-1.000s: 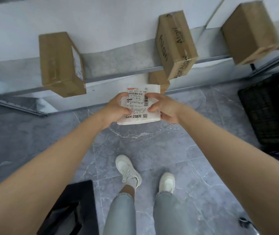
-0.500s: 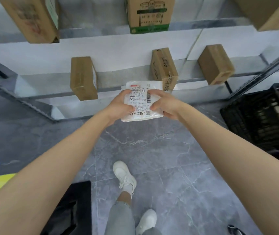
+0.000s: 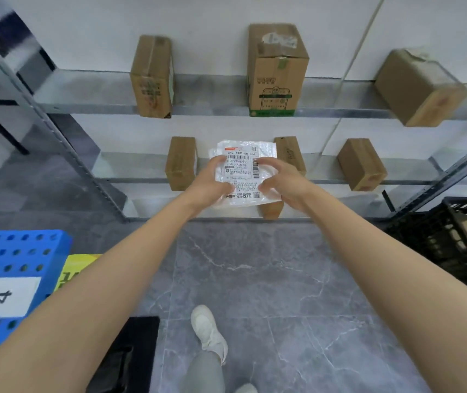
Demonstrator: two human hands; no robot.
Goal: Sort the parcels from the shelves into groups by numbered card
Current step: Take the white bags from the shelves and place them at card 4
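Note:
I hold a flat white plastic parcel (image 3: pixel 243 173) with a printed shipping label out in front of me. My left hand (image 3: pixel 212 184) grips its left edge, thumb on the label. My right hand (image 3: pixel 279 180) holds its right edge with curled fingers. Behind it stand metal shelves (image 3: pixel 212 109) carrying several brown cardboard boxes, such as one with green print (image 3: pixel 276 72) on the upper shelf. At the left edge sits a blue perforated crate (image 3: pixel 14 251) bearing a white card marked 4 (image 3: pixel 4 296).
A yellow item (image 3: pixel 75 268) lies beside the blue crate. A black crate (image 3: pixel 448 245) with contents stands on the right. A black object (image 3: pixel 130 355) sits on the grey tiled floor near my feet. A slanted shelf upright (image 3: pixel 56 137) runs at the left.
The view has tilted upward, revealing the upper shelf, the blue crate with card 4 and more of the black crate. The parcel stays in both hands; my right fingers have loosened slightly.

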